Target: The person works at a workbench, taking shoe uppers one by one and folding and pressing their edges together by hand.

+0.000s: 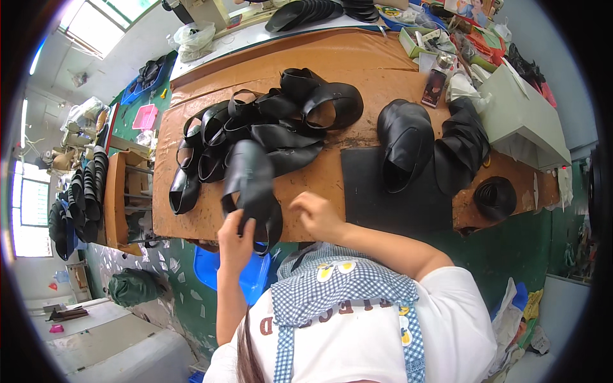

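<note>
My left hand (236, 242) is closed on the rim of a black leather shoe upper (249, 169), held tilted over the near edge of the brown table (313, 185). Another black upper hangs partly behind it. To its right, my right hand (314, 216) hovers by the table edge with its fingers curled in, and nothing shows in them. Just beyond the held piece lies a loose pile of black shoe uppers (281, 137), some stitched into rings. On the right, nested stacks of uppers (405, 137) rest on and beside a black mat (396, 207).
A short nested stack (495, 198) stands near the table's right end. Behind are a bottle (437, 80) and a pale open box (525, 115). Under the near edge sits a blue bin (239, 271). More uppers (86, 191) are stacked at the left, and others (303, 15) at the back.
</note>
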Available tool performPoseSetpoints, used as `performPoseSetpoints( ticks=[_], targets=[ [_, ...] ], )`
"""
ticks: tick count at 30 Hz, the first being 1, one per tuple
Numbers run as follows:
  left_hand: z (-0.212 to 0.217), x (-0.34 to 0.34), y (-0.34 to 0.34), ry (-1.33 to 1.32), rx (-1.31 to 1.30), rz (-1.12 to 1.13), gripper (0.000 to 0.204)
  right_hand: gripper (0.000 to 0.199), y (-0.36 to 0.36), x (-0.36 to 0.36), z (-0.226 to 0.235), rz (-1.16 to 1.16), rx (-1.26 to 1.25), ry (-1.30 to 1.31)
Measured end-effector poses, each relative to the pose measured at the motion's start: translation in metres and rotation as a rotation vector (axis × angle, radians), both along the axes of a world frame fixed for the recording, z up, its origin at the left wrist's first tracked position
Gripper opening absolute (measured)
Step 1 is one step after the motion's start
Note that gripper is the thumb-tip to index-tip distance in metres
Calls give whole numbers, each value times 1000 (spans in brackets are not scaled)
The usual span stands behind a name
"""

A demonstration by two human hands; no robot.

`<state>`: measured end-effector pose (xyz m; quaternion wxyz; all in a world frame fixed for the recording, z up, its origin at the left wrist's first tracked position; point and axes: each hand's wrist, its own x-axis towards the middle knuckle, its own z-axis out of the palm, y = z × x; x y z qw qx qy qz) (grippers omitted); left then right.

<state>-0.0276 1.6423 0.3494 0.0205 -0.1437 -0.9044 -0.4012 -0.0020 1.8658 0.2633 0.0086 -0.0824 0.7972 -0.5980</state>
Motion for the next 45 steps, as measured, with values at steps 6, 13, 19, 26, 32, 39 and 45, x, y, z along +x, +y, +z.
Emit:
performPoseSetpoints(
  ticks=[6, 13, 19, 26, 32, 39, 45],
  targets=[
    [51, 5, 45, -98, -205, -663, 22, 43, 59, 29, 104, 227, 189, 413],
    [84, -3, 78, -45, -302, -1063, 30, 47, 96, 40, 121, 530, 633, 466],
    [53, 1, 96, -343, -273, -1069, 25, 24, 109, 47, 124, 660, 662, 248],
    [35, -14, 141, -1112, -263, -1173, 37, 12, 85, 59, 142, 659, 810, 494],
    [23, -16, 139, -1160, -137, -1171, 37, 14, 83, 62, 149, 640, 868, 531],
    [45, 6, 140, -681, -153, -1176, 27, 36, 120, 62, 132, 644, 826, -124],
    [34, 17, 140, -572, -117, -1035, 22, 27, 118, 100, 93, 325, 148, 68]
  ],
)
